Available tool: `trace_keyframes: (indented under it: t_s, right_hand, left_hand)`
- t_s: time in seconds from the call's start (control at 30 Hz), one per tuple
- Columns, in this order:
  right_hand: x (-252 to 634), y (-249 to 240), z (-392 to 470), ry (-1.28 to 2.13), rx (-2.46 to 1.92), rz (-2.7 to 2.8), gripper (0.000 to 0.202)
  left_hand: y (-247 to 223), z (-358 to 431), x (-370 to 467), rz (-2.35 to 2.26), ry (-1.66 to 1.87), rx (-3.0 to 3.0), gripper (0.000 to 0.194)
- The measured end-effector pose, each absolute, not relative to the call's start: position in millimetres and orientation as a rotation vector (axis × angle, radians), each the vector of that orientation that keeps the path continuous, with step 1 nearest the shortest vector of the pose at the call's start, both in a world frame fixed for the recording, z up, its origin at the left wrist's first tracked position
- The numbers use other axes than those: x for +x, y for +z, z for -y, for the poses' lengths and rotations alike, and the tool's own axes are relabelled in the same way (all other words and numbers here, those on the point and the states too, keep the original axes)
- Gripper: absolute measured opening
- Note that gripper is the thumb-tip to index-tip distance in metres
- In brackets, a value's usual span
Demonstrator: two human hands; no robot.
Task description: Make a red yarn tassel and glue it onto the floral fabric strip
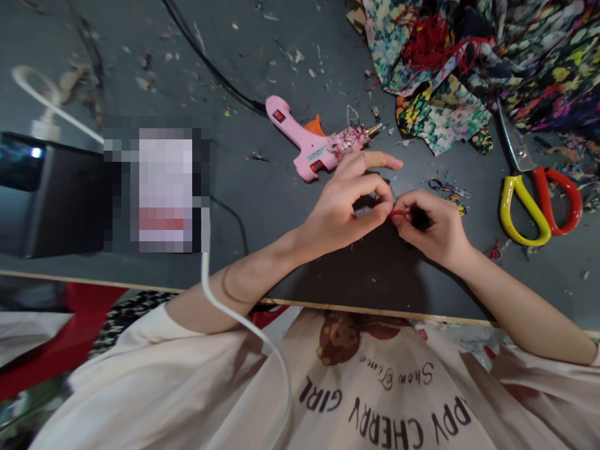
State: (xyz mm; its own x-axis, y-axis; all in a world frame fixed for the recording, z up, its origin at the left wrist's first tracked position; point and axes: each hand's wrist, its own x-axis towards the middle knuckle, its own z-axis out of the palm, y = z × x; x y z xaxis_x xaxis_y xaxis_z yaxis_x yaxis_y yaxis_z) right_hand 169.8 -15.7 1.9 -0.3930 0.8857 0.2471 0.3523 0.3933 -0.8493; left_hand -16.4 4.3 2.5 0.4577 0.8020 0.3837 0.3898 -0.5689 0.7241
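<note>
By the left hand (341, 209) and the right hand (438, 230), thumbs against forefingers, a thin red thread (401, 213) is pinched between them. A pink plastic glue gun (311, 145) is laid just beyond the left hand; yellow-and-red-handled metal scissors (524, 164) are placed farther right.

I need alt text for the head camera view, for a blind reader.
A person's left hand and right hand pinch red string over a grey table, with a pink glue gun, scissors and floral fabric nearby.
</note>
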Motion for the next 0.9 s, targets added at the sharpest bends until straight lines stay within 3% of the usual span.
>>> trace_keyframes:
  t_s: [0.43,0.9]
  right_hand:
    - [173.9,-0.3,14.9,1.161,-1.114,1.721,0.007]
    - [172.2,2.2,11.0,1.272,-1.164,1.536,0.006]
  left_hand:
    - [-1.5,-4.7,-18.5,-1.016,1.203,2.139,0.02]
    - [-1.2,-7.5,-20.7,-0.946,1.214,2.3,0.01]
